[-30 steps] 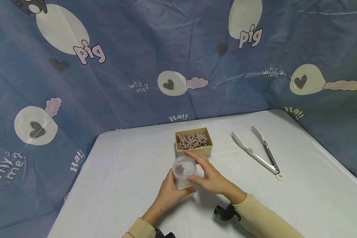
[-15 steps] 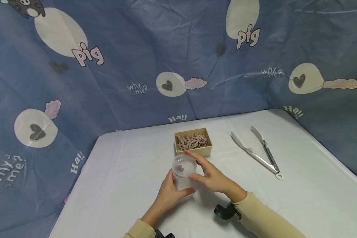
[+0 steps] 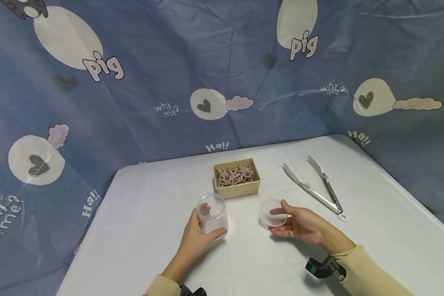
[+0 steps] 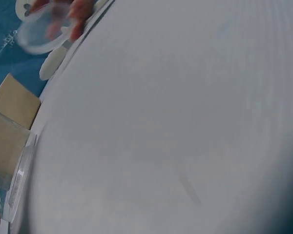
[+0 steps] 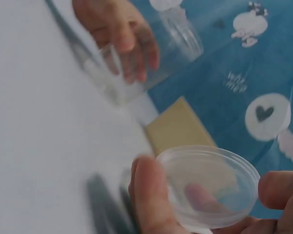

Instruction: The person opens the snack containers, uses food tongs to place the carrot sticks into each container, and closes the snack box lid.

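Observation:
My left hand [image 3: 197,239] grips a clear plastic jar [image 3: 217,222] round its side; the jar's mouth is uncovered and I see nothing inside. To the right, my right hand [image 3: 308,227] holds a clear round lid [image 3: 266,210] by its edge, apart from the jar. In the right wrist view, thumb and fingers pinch the lid [image 5: 205,187] at opposite sides, and the jar [image 5: 180,46] stands beyond it. The left wrist view shows only a bit of the jar [image 4: 20,180] at its left edge.
Behind the jar stands a small beige box [image 3: 240,190] filled with greyish-pink, worm-like strips. Metal tongs [image 3: 315,194] with a white ring lie spread on the white tablecloth [image 3: 151,213] at the right. A blue patterned cloth [image 3: 151,74] hangs behind the table.
The lid has come off the jar in my right hand, which has moved right. My left hand has shifted slightly left with the jar. The view has turned a little.

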A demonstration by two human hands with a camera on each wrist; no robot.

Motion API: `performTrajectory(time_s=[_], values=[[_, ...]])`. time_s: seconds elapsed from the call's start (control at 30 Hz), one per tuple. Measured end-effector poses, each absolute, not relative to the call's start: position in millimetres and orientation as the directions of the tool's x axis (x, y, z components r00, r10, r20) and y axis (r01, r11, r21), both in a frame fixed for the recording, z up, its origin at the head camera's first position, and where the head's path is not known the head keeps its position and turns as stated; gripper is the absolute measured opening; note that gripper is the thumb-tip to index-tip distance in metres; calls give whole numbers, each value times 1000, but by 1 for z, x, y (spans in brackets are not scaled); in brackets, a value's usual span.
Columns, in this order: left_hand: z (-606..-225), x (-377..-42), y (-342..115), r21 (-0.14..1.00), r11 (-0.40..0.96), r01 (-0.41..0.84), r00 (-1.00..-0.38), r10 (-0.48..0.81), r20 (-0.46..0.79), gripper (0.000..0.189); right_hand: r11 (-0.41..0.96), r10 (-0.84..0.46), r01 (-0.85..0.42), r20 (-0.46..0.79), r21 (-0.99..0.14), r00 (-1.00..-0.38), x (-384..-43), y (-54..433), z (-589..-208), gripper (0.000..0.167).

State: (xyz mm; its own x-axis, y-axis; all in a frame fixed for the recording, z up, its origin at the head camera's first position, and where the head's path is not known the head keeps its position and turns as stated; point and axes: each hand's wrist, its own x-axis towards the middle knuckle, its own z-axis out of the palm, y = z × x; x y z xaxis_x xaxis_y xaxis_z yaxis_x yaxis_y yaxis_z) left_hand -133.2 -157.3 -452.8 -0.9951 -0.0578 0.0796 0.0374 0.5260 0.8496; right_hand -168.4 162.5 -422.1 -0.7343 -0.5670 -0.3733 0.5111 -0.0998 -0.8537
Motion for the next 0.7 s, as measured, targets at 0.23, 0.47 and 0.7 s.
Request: performTrajectory(time_s=[0.23,0.47,0.7], values=[[-452,-132,-163,855,519,24,-994,-76,74,94,96,-527,503,-473,-859,-707,-165,184,-435,68],[-453,-131,-167,846,534,3,-992,-104,70,92,748,-39,-34,7,-663,-999,-175,205,-423,47],[-451,-131,-169,840,542,6,-989,-119,84,96,919,111,10,234,-394,-966,-211,241,-428,74]])
